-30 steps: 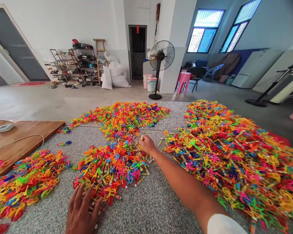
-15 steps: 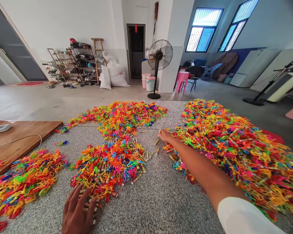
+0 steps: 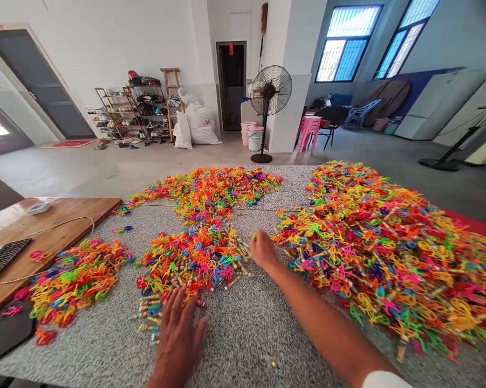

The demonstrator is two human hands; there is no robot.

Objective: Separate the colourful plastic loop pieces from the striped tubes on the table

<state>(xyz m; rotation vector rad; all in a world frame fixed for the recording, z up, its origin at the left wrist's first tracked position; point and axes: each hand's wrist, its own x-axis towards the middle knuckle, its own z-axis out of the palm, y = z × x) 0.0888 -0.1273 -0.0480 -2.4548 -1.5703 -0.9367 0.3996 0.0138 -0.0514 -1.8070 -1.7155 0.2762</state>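
The left hand's [image 3: 178,334] grip spreads beside colourful pieces [image 3: 198,250]; the right hand's [image 3: 262,249] curls closed, contents unclear. White sacks [image 3: 202,126] bulge.

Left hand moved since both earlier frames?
Yes. The left hand has shifted right, judged against the black pedestal fan.

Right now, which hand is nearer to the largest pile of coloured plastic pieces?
Right. The right hand is just beside the left edge of the largest pile; the left hand is farther off, at the near edge of the front middle pile.
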